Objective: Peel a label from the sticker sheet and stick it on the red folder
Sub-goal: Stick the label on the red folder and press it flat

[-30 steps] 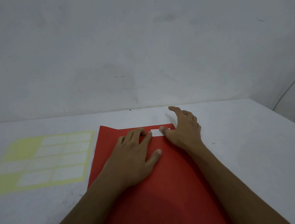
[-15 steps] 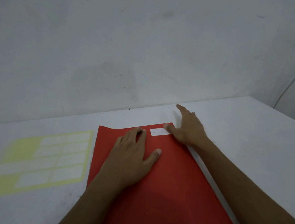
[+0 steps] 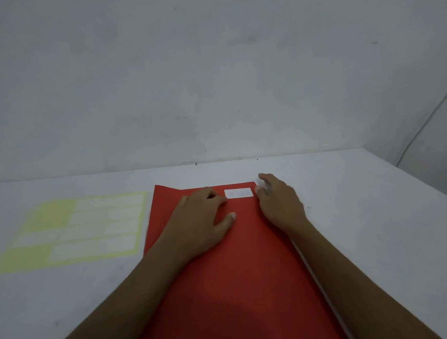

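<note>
The red folder (image 3: 238, 269) lies flat on the white table, long side running away from me. A white label (image 3: 238, 193) with faint writing sits stuck near the folder's far right corner. My left hand (image 3: 200, 224) rests palm down on the folder just left of the label, fingers bent, fingertips touching the label's left edge. My right hand (image 3: 279, 201) lies at the folder's right edge beside the label, thumb tip just off its right end, holding nothing. The yellow sticker sheet (image 3: 69, 229) with several white labels lies to the left of the folder.
The white table (image 3: 368, 224) ends at a grey wall behind and at an edge on the right. A thin white sheet edge (image 3: 316, 277) shows along the folder's right side.
My right hand has slid to the right off the label, which now shows fully. My left hand has drawn its fingers in a little beside the label.
</note>
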